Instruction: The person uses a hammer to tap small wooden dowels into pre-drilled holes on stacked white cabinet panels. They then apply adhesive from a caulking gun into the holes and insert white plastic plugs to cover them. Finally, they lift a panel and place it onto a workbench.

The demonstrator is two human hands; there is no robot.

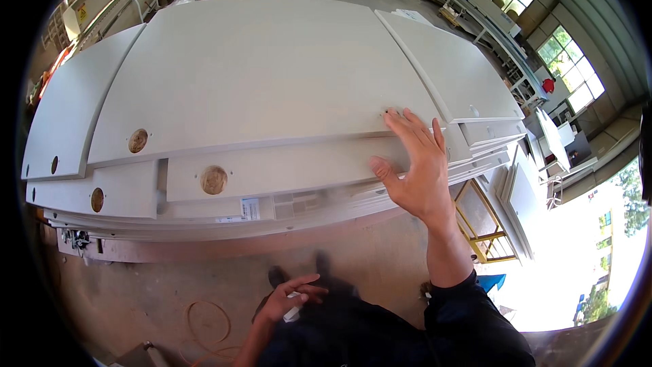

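Observation:
My right hand [419, 170] has its fingers spread over the near right corner of a large white panel [265, 68], with nothing in its grasp. Its fingertips are at the panel's surface, while the thumb is by the white panel [299, 166] just below, which has a round hole [214, 180] cut in it. Lower down, in front of my body, my left hand [288, 297] has its fingers partly curled around a small white object [293, 308]. The kind of object cannot be made out. Another round recess [138, 141] shows near the large panel's left corner.
Narrower white panels lie to the left [81, 105] and right [455, 61] on the same stack. A printed label [250, 209] sits on a lower panel. At the right stand a yellow metal frame [485, 234] and leaning boards [519, 197]. An orange hose [204, 304] curls on the floor.

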